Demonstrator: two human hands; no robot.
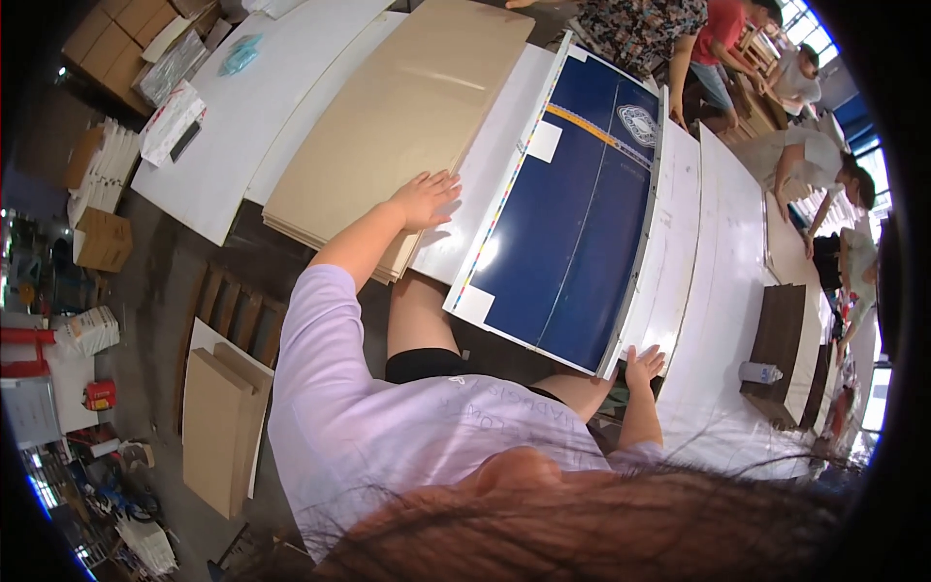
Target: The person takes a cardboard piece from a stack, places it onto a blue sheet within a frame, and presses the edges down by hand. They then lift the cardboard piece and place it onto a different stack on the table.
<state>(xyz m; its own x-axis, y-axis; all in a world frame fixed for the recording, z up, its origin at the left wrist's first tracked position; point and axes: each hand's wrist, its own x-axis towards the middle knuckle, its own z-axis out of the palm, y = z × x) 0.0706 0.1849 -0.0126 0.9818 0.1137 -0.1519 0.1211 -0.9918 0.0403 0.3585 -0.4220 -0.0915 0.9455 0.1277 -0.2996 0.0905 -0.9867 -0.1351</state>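
My left hand [427,201] lies with its fingers stretched out at the right edge of a stack of brown cardboard sheets [388,107]. It grips nothing. At the near right corner of a stack of large dark blue printed sheets [558,238], my right hand [644,368] has its fingers spread and looks empty. Whether it touches the sheets' edge, I cannot tell. White patches and an orange strip with a yellow edge mark the blue sheet, and a white round pattern sits at its far end.
Across the table stands a person in a patterned shirt [640,34], one hand at the blue sheets' far corner. White boards [281,73] extend left. Dark brown boards [781,335] and a spray can [759,372] are at right. More cardboard [218,427] leans by a wooden rack.
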